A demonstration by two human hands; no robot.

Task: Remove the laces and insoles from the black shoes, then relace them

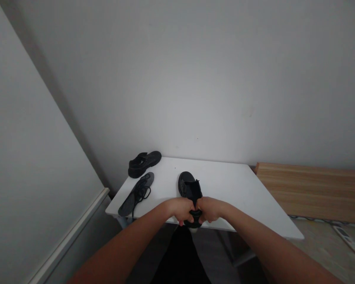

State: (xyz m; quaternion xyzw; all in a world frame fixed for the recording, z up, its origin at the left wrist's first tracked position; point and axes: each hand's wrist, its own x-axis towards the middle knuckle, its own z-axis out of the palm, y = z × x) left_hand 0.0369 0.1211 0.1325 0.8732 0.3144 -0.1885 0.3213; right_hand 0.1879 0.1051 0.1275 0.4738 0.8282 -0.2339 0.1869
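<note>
My left hand [182,209] and my right hand [210,209] meet at the front edge of a white table [221,185], both gripping a black shoe [190,191]. The shoe lies with its toe pointing away from me, and my fingers partly hide its middle and heel end. Further left on the table, a grey insole [135,197] lies at a slant with a black shoelace [142,193] tangled over it. Behind that rests another black shoe [144,163], on its side at the table's back left corner.
The table's back edge stands against a white wall [180,98]. To the right leans a long wooden board [307,193]. A white device [349,241] lies on the floor at lower right. My dark trousers [181,256] show below the table.
</note>
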